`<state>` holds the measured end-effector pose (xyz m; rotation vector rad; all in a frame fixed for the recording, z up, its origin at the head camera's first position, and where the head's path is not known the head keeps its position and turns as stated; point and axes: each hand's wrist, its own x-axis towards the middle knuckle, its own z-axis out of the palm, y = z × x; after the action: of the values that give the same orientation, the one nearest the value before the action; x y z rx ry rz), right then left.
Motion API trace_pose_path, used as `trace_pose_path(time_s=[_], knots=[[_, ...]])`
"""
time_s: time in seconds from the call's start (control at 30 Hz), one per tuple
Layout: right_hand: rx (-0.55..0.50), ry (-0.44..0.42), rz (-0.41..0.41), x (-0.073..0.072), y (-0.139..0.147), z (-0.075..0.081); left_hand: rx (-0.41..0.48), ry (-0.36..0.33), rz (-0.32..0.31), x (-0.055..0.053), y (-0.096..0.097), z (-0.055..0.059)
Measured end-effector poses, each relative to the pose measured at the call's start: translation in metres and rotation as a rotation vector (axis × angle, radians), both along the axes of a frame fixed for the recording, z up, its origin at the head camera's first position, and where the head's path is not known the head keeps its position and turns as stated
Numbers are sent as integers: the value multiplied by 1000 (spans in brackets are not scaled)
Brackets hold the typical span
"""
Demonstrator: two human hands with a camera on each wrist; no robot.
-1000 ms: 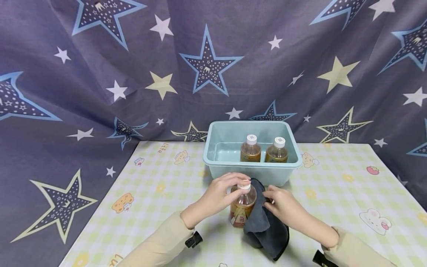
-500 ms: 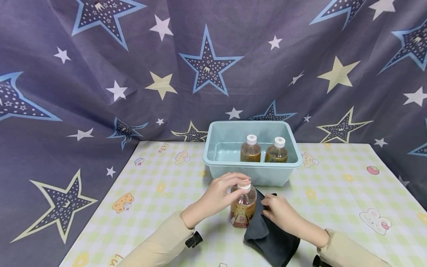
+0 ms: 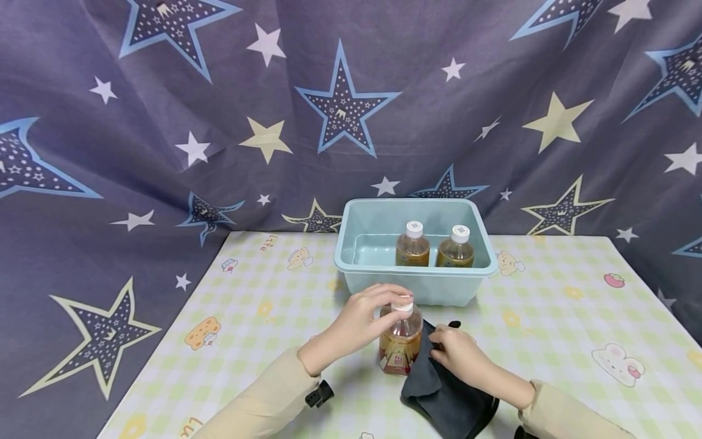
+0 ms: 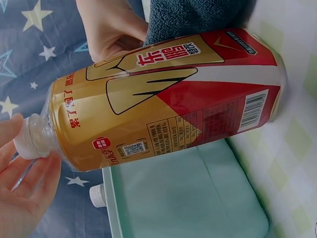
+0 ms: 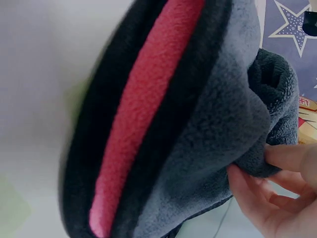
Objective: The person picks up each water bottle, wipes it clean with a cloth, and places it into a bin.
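A drink bottle [image 3: 399, 350] with a red and gold label stands upright on the table. My left hand [image 3: 356, 323] holds it by its white cap [image 4: 32, 139], thumb and fingers on opposite sides. On the bottle's right side, my right hand [image 3: 463, 356] pinches a dark grey fleecy cloth [image 3: 452, 399]. The cloth lies against the bottle and spreads down onto the table. In the right wrist view, the cloth's black edging shows with a pink strip [image 5: 143, 109] of its other face, and the fingertips grip a bunched fold. The cloth hides part of the bottle's right side.
A light blue plastic bin [image 3: 406, 285] stands just behind the bottle. Two similar white-capped bottles, one left [image 3: 412, 249] and one right [image 3: 455, 251], stand inside it. A checked cloth [image 3: 548, 341] covers the table, and a starry curtain [image 3: 219, 91] hangs behind.
My right hand has moved down and slightly left with the cloth, whose upper corner has dropped and whose lower part has spread right. My left hand and the bottle stay in place.
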<state>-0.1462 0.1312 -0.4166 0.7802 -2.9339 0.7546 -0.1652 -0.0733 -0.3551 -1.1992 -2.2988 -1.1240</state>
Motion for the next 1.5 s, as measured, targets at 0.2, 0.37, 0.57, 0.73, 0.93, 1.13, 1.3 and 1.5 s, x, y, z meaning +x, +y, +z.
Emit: trace_pose_path(time_s=[0.2, 0.37, 0.57, 0.73, 0.93, 1.13, 1.3, 1.5], knots=[[-89, -17, 29, 1, 4, 8, 2, -7, -1, 0, 0, 0], [-145, 3, 5, 6, 6, 24, 11, -25, -14, 0, 1, 1], [-230, 50, -5, 11, 8, 43, 19, 1, -16, -1, 0, 0], [-290, 83, -17, 12, 8, 50, 18, 30, -23, -2, 0, 0], [-307, 88, -20, 12, 7, 50, 30, 9, -26, -1, 1, 1], [-279, 68, -16, 11, 7, 42, 32, 10, -27, -1, 1, 2], [-244, 65, -17, 9, 6, 32, 26, 9, -23, -1, 0, 2], [-209, 29, -19, 6, 5, 19, 20, -1, -9, 0, 0, 2]])
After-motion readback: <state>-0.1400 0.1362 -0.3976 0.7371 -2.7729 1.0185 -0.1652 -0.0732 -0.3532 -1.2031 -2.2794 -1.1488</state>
